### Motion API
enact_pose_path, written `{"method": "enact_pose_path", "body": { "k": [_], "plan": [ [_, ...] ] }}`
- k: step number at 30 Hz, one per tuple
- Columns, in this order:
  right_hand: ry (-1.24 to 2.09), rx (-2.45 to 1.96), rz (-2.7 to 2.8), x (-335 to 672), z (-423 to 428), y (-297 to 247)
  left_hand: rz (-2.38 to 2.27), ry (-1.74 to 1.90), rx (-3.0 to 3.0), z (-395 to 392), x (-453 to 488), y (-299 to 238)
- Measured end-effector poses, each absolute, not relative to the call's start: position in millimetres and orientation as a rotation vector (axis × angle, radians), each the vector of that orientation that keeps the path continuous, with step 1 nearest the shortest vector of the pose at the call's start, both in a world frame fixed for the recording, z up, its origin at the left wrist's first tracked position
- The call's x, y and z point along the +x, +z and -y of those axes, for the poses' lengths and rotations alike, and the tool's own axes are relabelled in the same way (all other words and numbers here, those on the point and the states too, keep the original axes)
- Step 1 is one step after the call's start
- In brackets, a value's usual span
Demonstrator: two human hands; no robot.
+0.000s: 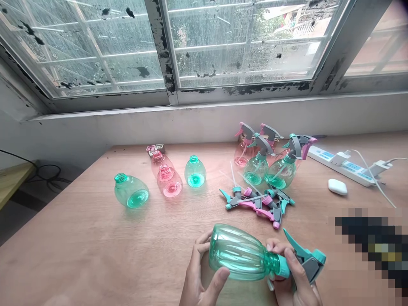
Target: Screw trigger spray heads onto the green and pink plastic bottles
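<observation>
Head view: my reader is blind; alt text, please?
The left hand holds a sideways, ribbed, translucent green plastic bottle; the right hand grips a teal-and-grey spray head at its neck. Beyond, rounded pink and green bottles and loose spray heads share the wooden table.

The person's body shows as 2 hands, both bare from the fingertips down to where the lower edge of the view cuts them off. The left hand [196, 284] has slim, long fingers [193, 259], partly hidden, and 1 thumb with a rounded tip, a little thicker than the fingers. The right hand [301, 280] is of similar slender build: its thumb is smooth and tapers gently towards a rounded end, while its other fingers show only in part. The fingernails are too small to make out in detail. Wrists, forearms and any sleeves lie outside the view.
</observation>
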State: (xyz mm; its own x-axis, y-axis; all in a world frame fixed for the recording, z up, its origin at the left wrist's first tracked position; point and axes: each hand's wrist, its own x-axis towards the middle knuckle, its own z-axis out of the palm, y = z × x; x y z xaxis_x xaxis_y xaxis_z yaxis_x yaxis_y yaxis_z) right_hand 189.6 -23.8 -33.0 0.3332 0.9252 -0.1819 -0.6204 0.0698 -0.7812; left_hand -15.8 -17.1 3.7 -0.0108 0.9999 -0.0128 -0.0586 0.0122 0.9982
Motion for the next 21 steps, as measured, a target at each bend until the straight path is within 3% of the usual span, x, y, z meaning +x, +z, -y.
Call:
{"method": "enact_pose_path", "body": {
  "k": [15,21],
  "plan": [
    [1.195,-0.921,0.451,187.6,20.8,-25.1,-1.180,1.313,1.311,15.9,-17.9,7.5],
    [1.148,-0.998,0.503,187.4,25.4,-30.7,-1.138,1.294,1.099,19.2,-15.9,7.3]
  ]
}}
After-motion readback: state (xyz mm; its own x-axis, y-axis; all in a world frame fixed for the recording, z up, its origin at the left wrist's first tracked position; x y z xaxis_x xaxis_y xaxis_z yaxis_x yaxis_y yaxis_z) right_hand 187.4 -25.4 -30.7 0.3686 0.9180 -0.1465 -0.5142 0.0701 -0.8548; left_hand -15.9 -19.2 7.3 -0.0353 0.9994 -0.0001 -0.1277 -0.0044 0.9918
